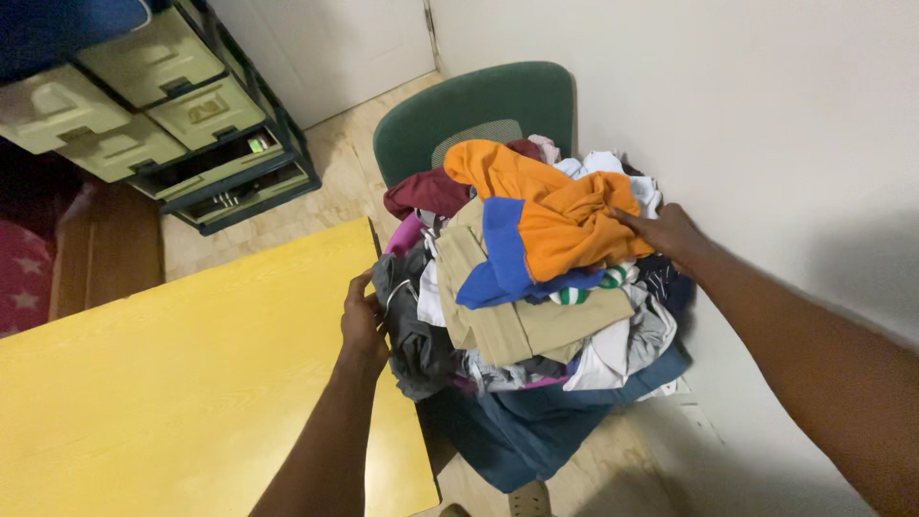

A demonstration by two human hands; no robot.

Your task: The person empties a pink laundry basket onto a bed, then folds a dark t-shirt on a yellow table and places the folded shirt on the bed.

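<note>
A tall heap of mixed clothes [536, 325] is piled on a green chair [479, 105]. On top lies an orange garment [555, 206] with a blue part [503, 254], over a khaki piece [517, 325]. My right hand [665, 235] grips the orange garment at the heap's right side. My left hand [362, 321] holds a dark grey garment [416, 335] at the heap's left edge, next to the yellow table [182, 383].
The yellow table fills the lower left. A dark rack of pale green drawers [163, 96] stands at the upper left by a white door [335, 43]. A white wall [766, 115] runs close along the right. A sandal [528, 498] shows on the tiled floor.
</note>
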